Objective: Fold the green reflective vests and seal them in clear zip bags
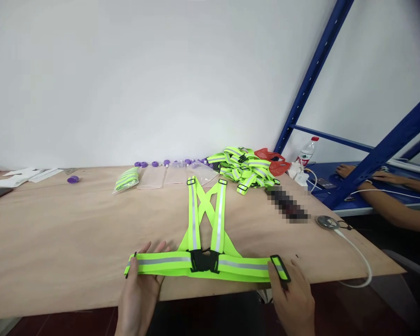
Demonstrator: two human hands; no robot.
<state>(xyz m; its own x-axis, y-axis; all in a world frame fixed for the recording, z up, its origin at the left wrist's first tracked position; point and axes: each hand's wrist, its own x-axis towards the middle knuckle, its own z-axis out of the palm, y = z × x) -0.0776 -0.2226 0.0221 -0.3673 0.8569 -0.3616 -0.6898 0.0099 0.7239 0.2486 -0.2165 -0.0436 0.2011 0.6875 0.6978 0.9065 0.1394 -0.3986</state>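
A neon yellow-green reflective vest (193, 219) made of straps lies spread at the table's front edge, its shoulder straps crossing towards the back. Its waist belt runs sideways, joined in the middle by a black buckle (205, 260). My left hand (140, 291) grips the belt's left end, thumb on top and fingers beneath. At the right end, my right hand (292, 294) holds the belt beside a black slider (280, 268), thumb against the strap.
Behind lies a heap of similar reflective straps (245, 168) beside a red bag (279, 167). Clear plastic bags (164, 177), a packed vest (126, 179) and several purple caps (155, 164) line the back. A round device (327, 222) with a white cable sits right. Another person's arm (388, 200) rests on a blue desk.
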